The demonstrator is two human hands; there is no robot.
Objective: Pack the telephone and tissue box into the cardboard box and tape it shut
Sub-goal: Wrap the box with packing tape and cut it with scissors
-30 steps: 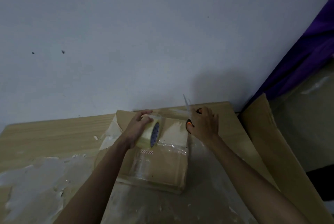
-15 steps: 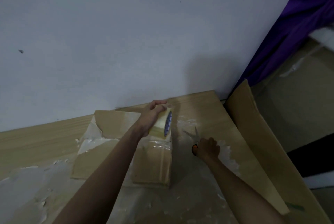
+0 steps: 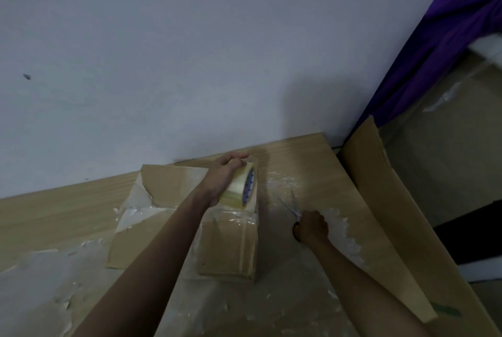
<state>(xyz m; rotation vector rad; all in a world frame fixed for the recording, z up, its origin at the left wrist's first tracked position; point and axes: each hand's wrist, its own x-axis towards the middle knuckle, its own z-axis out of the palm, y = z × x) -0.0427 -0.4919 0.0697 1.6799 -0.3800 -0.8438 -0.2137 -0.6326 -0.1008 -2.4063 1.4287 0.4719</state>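
A closed cardboard box point(image 3: 228, 244) lies on the wooden table point(image 3: 54, 217), with clear tape across its top. My left hand point(image 3: 222, 179) grips a roll of clear tape point(image 3: 240, 187) at the box's far end. To the right of the box, my right hand point(image 3: 311, 226) holds scissors point(image 3: 292, 205) low over the table, blades pointing away from me. The telephone and tissue box are out of sight.
A flat cardboard sheet point(image 3: 163, 181) lies under and left of the box. A large cardboard panel point(image 3: 385, 201) leans at the table's right edge. Torn tape scraps point(image 3: 40, 268) litter the table. A wall stands behind; purple cloth point(image 3: 448, 37) hangs at right.
My right hand has brought the scissors down from the box's far end to the table on its right. The left hand keeps the roll at the far end. The view has shifted right.
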